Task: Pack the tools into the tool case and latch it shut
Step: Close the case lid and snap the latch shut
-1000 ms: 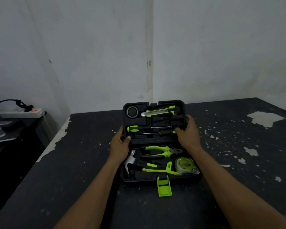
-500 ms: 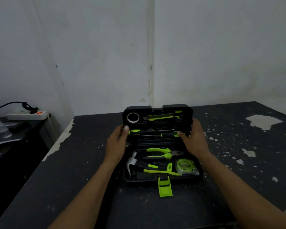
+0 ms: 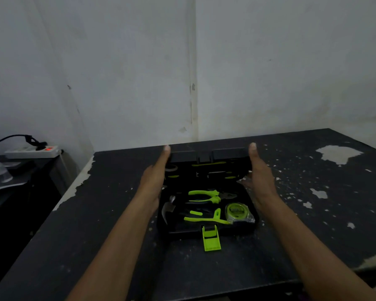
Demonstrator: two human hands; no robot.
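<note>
1. Head view: the tool case is set on the worktop, lid half raised
2. The lid's sides are pressed between the left hand and right hand, fingers straight
3. Pliers and tape measure are lodged in the base

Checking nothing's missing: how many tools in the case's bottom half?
3: green-handled pliers at back, steel claw hammer front left, green tape measure front right. Tools in the black lid are mostly hidden.

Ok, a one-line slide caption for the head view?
The left hand and right hand hold the tool case lid half raised over pliers, hammer and tape measure; green latch lies open.
</note>
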